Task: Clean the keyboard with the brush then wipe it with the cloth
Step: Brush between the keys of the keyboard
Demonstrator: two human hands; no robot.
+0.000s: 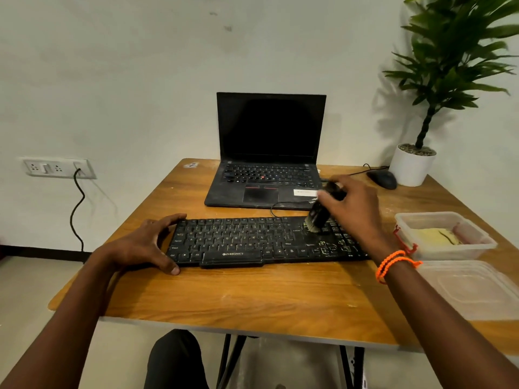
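On the wooden table [252,293], near its middle, lies the black keyboard [252,242], long side running from 9 to 3 o'clock, with pale dust showing on its keys at the 3 o'clock end. The left hand [143,245] rests at the keyboard's 9 o'clock end: the fingers curve round the far corner and the thumb lies along the near edge, so the hand clasps that end and holds it against the table. The right hand [354,209] is above the keyboard's 3 o'clock part, its fingers curled round the dark handle of the brush [323,209]. The brush tilts, handle toward 1 o'clock and pale bristles toward 7 o'clock, and the bristles touch the keys just left of the number pad. Brush and fingers are blurred. An orange band [393,263] circles the right wrist.

At 12 o'clock from the keyboard stands an open laptop [269,153] with a dark screen; a thin cable loops on the table between the two. At 2 o'clock from the keyboard a dark mouse [382,178] lies just beside a white pot [410,168] holding a green plant [455,60]. At 3 o'clock, near the right wrist, sits a clear box [449,245] with something yellowish inside; whether that is the cloth I cannot tell. A clear lid [471,290] lies at 5 o'clock from it, touching or nearly so. On the wall at 9 o'clock is a socket [57,167] with a black cord hanging down.
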